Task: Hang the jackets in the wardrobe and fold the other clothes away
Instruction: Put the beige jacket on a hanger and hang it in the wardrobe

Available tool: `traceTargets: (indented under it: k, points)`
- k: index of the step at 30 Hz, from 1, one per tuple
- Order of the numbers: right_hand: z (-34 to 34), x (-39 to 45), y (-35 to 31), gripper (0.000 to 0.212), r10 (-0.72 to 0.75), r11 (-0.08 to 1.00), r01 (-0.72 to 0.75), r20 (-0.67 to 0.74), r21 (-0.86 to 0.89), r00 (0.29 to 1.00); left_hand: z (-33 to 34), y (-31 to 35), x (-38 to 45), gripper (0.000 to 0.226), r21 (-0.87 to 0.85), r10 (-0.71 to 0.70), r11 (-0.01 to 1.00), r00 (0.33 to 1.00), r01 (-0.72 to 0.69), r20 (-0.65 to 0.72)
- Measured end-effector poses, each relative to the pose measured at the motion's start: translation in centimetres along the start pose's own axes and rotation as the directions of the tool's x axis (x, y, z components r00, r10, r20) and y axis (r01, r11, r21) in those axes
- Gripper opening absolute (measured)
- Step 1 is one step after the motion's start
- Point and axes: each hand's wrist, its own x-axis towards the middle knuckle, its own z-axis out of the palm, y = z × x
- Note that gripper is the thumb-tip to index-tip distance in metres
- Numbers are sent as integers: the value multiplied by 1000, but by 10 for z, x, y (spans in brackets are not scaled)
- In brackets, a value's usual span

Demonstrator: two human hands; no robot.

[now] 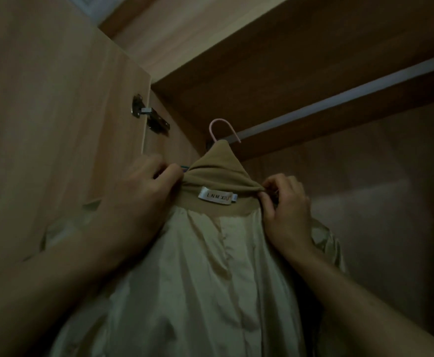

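pinching ribbed collar [218, 173], satin lining [210, 266]

A light-brown wood-grain wardrobe door [56, 99] is swung open at the left, carried on a metal hinge [149, 117]. A pale hanging rail [352, 91] is fixed under a brown wooden shelf [288, 47]. Dim light is cast throughout.

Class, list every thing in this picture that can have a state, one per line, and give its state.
Jacket: on hanger, lining showing.
Hanger: hook at the rail; whether hooked on, unclear.
Door: open.
Left hand: pinches the collar.
Right hand: pinches the collar.
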Motion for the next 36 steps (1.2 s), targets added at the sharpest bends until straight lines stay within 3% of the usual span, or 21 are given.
traceTargets:
  k: [3,11,15,22,28,32,36]
  points:
    - [25,18,28,14,21,999,-20,-20,40,1000,33,-3,20,13,79,52,996,998,-50,-22]
    - [96,63,90,8,110,986,-102,-52,133,993,116,-20,67,14,171,61,983,998,-66,35]
    - [132,96,111,8,177,974,-168,-49,152,983,154,-34,94,13,198,27,980,999,-35,41]
    - [177,145,148,8,167,975,-169,25,145,986,204,-50,128,13,246,-56,968,997,40,61]
    - [196,163,167,9,166,966,-179,83,187,983,230,-47,133,14,273,-107,958,992,85,67]
    - [208,153,186,8,181,955,-210,151,210,972,244,-45,128,15,282,-72,959,991,36,116]
    - [227,121,199,17,196,957,-213,105,195,975,255,-35,111,12,235,-118,969,976,73,181]
